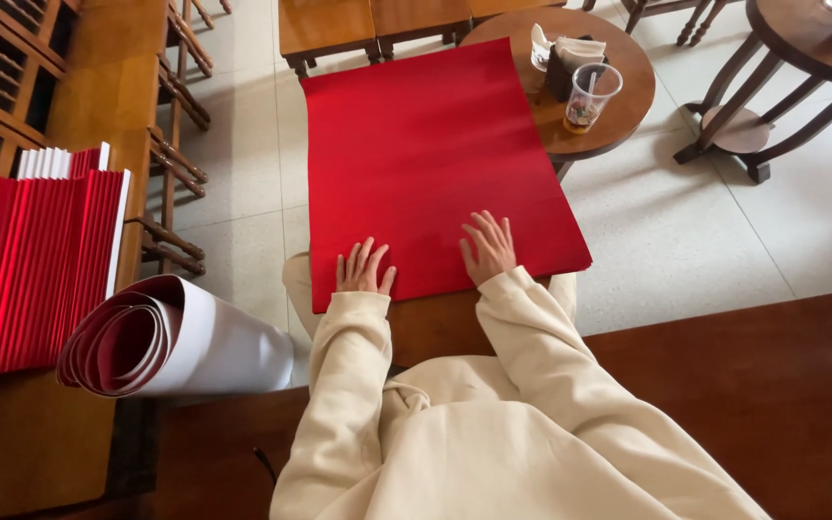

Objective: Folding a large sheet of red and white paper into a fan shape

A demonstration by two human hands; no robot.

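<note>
Your left hand (362, 269) and right hand (489, 247) lie flat, each grip open and holding nothing, on the near edge of the large red paper sheet (430, 159) spread unfolded over the wooden surface (435, 323). Folded red stacks (36, 260) sit left; this sheet shows no fold yet.

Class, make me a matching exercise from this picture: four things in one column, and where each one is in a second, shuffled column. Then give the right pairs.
Things:
1. red sheet
2. plastic cup
3. paper roll
4. stack of folded red sheets

Places:
A. lying on its side on the wooden bench at the left, white outside and red inside
B. standing on the round wooden table
C. spread flat under the left hand and right hand
D. standing on edge at the far left, behind the roll

Pairs: 1-C, 2-B, 3-A, 4-D
</note>
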